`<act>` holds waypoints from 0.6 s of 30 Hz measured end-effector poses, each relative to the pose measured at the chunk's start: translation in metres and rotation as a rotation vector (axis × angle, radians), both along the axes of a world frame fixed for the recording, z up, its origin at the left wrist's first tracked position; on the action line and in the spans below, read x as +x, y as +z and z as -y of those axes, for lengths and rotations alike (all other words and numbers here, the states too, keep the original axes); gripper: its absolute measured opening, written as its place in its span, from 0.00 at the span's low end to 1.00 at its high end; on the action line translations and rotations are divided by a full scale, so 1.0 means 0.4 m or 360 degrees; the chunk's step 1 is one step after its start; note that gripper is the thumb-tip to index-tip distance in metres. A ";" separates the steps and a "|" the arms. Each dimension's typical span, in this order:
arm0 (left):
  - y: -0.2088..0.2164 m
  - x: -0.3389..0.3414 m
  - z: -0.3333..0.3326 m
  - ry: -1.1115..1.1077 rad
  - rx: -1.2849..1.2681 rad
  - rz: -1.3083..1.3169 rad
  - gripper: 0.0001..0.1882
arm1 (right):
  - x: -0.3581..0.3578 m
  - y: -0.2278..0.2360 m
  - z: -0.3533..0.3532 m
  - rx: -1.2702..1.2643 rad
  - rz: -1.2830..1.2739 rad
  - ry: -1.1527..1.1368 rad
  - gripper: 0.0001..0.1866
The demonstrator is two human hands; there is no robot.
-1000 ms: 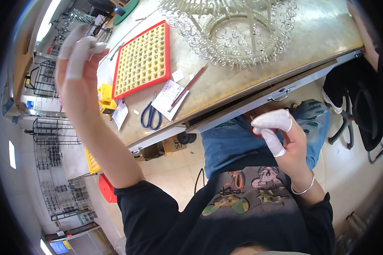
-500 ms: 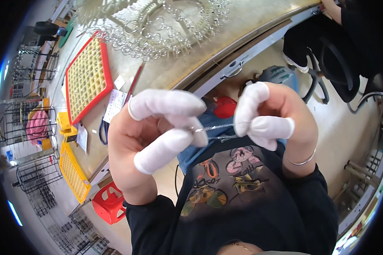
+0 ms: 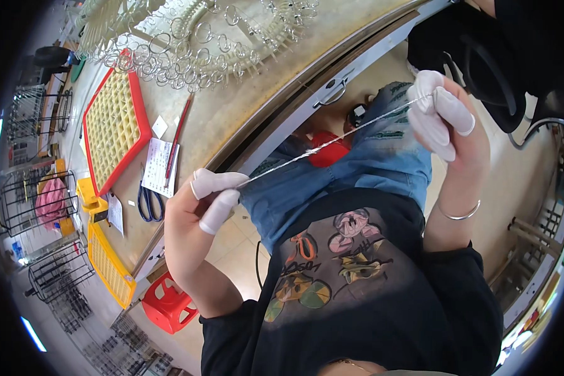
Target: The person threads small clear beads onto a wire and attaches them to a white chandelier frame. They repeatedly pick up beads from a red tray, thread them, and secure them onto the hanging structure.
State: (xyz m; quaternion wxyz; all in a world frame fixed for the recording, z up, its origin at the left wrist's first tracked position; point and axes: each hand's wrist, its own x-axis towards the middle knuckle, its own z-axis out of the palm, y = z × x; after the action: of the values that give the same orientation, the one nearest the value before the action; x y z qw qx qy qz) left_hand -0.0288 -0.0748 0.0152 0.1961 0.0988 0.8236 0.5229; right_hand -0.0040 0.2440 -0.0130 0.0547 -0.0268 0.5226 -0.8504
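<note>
A thin silver chain (image 3: 311,152) is stretched taut across my lap, sloping up to the right, with a small thicker clump near its middle. My left hand (image 3: 210,195), white cots on its fingers, pinches the lower end between thumb and finger beside the table edge. The upper end is pinched in my right hand (image 3: 440,113), which also wears white finger cots and is raised over the right knee.
On the table (image 3: 213,135) are a round rack hung with silver rings (image 3: 200,47), a red-framed tray (image 3: 116,122), scissors (image 3: 149,203), a written paper slip (image 3: 161,164) and a red pencil (image 3: 180,135). A red stool (image 3: 169,304) stands below; a drawer handle (image 3: 332,93) juts out.
My hands have moved apart, the right one up and rightward, the left one slightly down and leftward. The chain, doubled between them before, is now pulled out into a single straight line.
</note>
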 end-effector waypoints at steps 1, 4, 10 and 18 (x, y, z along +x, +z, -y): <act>-0.014 0.000 0.004 0.0025 -0.0072 -0.0125 0.07 | 0.003 -0.002 -0.014 0.0124 -0.0018 -0.0031 0.10; -0.017 -0.014 0.058 0.0076 -0.0107 -0.0152 0.07 | 0.014 0.042 -0.077 0.0915 0.0216 0.0095 0.09; 0.022 -0.012 0.161 0.0351 -0.0303 -0.0078 0.07 | 0.058 0.047 -0.188 0.1387 0.0242 0.0163 0.04; -0.006 -0.002 0.224 0.0543 -0.0258 -0.0621 0.06 | 0.078 0.022 -0.283 0.1699 0.0175 -0.0232 0.02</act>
State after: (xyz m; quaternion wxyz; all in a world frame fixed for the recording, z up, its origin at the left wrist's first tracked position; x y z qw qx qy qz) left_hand -0.0298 -0.1643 0.0128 -0.0499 0.0415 0.8898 0.4518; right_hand 0.0271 0.3570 -0.0044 0.0289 0.0856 0.8789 -0.4684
